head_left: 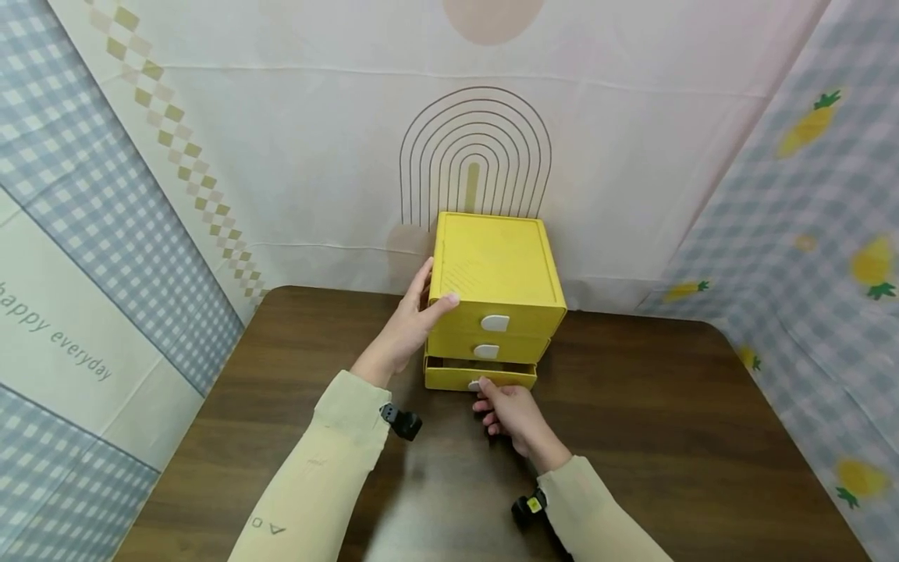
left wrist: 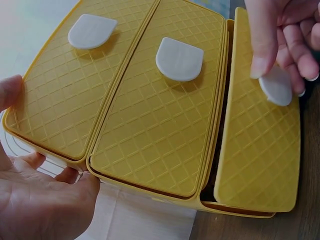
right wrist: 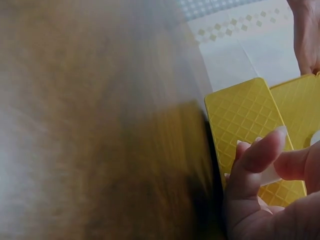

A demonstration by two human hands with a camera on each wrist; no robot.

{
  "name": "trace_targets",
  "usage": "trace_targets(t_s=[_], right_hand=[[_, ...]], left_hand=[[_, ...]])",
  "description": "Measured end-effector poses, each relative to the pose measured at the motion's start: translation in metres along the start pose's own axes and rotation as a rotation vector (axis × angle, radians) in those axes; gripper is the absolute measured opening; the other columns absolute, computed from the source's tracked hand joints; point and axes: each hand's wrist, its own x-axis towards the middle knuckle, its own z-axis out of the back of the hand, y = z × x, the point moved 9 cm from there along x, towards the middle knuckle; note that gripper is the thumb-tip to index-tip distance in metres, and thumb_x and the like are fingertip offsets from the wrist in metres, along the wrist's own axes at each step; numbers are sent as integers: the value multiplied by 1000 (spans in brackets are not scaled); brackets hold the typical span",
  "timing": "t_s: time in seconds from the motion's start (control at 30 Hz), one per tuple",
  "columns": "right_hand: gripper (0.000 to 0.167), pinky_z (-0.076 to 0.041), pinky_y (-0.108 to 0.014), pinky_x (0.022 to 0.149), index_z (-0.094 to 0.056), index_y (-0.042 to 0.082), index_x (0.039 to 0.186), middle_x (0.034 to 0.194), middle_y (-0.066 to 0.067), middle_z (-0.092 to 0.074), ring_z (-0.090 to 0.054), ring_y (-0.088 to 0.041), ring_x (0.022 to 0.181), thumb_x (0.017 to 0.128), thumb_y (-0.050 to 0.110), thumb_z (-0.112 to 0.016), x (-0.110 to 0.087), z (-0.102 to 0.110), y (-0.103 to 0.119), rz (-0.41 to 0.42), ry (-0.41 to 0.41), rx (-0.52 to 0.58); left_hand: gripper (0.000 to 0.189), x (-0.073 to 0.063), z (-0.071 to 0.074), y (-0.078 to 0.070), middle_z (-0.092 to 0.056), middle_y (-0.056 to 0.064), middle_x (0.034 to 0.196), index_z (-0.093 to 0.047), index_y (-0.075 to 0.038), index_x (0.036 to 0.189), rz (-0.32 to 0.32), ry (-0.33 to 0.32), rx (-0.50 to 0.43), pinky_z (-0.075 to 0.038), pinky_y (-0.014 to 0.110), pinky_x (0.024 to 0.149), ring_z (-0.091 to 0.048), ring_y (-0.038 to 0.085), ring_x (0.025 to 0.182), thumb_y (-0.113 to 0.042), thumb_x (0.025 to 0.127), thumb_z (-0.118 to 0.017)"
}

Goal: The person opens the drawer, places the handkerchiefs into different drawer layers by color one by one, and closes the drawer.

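A yellow cabinet [head_left: 499,261] with three stacked drawers stands against the back cloth. My left hand [head_left: 407,324] holds its left side, thumb at the top front corner and fingers along the side wall. The bottom drawer [head_left: 445,380] is pulled out a little, with a dark gap above its front panel. My right hand [head_left: 518,414] pinches that drawer's white handle [left wrist: 278,89] between thumb and fingers. Above it, the top drawer's handle [head_left: 495,322] and the middle drawer's handle [head_left: 486,351] are untouched, both drawers pushed in. The inside of the bottom drawer is mostly hidden.
The cabinet rests near the back edge of a dark brown wooden table [head_left: 632,437]. A white patterned cloth [head_left: 316,156] hangs behind it. Blue checked cloths hang on the left [head_left: 105,195] and right [head_left: 794,257]. Each wrist carries a small black camera.
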Motion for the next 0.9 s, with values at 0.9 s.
trace_targets(t_s=[0.9], right_hand=[[41, -48, -22, 50, -68, -2, 106, 81, -5, -68, -51, -10, 55, 97, 37, -59, 28, 3, 13, -34, 7, 2]], left_hand=[[84, 6, 5, 2, -14, -6, 158, -8, -44, 153, 8, -28, 10, -26, 43, 111, -18, 12, 142, -51, 90, -63]])
